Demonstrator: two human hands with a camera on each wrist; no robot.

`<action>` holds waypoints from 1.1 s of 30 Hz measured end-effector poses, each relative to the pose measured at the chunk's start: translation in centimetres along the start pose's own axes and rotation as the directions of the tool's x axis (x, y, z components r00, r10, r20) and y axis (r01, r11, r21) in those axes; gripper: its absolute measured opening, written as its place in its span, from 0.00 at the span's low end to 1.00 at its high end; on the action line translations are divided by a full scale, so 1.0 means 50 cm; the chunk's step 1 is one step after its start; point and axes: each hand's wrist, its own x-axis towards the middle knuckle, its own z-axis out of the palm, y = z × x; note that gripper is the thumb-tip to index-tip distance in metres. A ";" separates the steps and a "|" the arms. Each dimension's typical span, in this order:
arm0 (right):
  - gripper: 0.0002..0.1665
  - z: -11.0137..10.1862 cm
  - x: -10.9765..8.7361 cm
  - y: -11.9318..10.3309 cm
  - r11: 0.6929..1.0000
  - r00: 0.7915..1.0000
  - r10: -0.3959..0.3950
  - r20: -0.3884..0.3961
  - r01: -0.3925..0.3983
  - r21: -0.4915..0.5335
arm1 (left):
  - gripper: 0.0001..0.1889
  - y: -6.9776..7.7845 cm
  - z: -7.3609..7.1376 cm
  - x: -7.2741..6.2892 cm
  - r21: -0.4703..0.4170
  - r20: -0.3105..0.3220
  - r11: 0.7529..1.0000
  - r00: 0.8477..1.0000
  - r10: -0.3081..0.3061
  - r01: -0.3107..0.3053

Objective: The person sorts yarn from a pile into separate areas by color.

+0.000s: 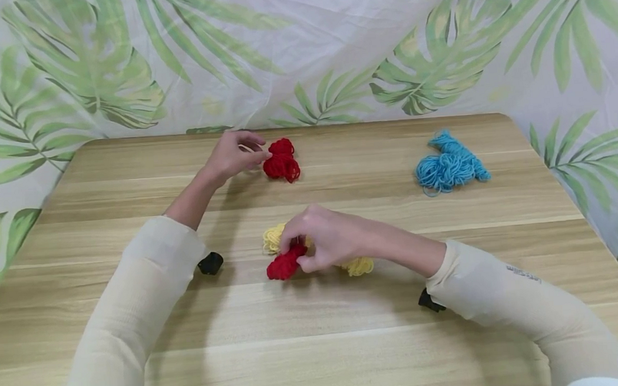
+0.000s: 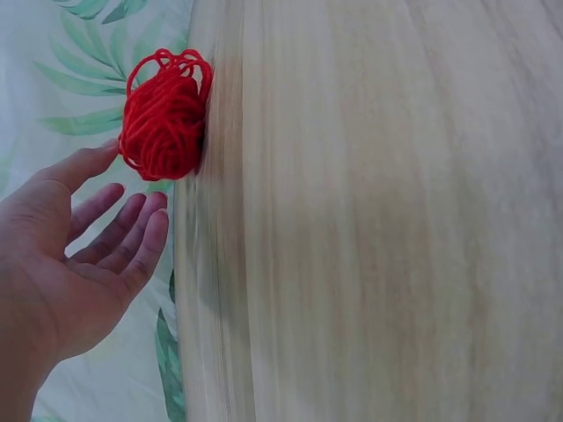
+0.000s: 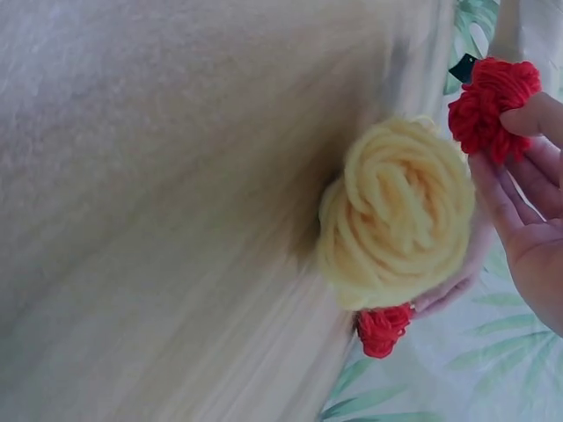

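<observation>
In the head view, a person in cream sleeves (image 1: 135, 310) works over a pale wood-grain table (image 1: 318, 349). The right hand (image 1: 330, 236) pinches a small red yarn bundle (image 1: 284, 263) between thumb and fingers, with a soft yellow yarn bundle (image 1: 273, 240) partly hidden beneath that hand. Well ahead, the left hand (image 1: 234, 155) reaches a second, bow-shaped red yarn bundle (image 1: 281, 160), its fingertips at the near side and not wrapped around it. A looped, light-blue yarn bundle (image 1: 449, 165) lies beyond the right hand and to its right.

In the left wrist view, the second red bundle sits at the fingertips; one digit meets its edge while the other fingers hang loosely bent, holding nothing.

In the right wrist view, the right thumb presses the small red bundle against the fingers. The rounded yellow bundle sits just beside them, masking part of the left hand behind. Whether red and yellow touch cannot be told.

The step in hand appears to be placing or picking up red yarn; which, the pictures leave unsettled. The next move seems to call for a steady right pinch and a left grasp or clean withdrawal.
</observation>
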 end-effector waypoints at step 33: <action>0.13 -0.044 -0.025 0.052 0.970 0.912 0.186 -0.366 -0.111 0.216 | 0.17 0.007 -0.019 -0.029 0.191 0.075 0.974 0.991 0.113 -0.125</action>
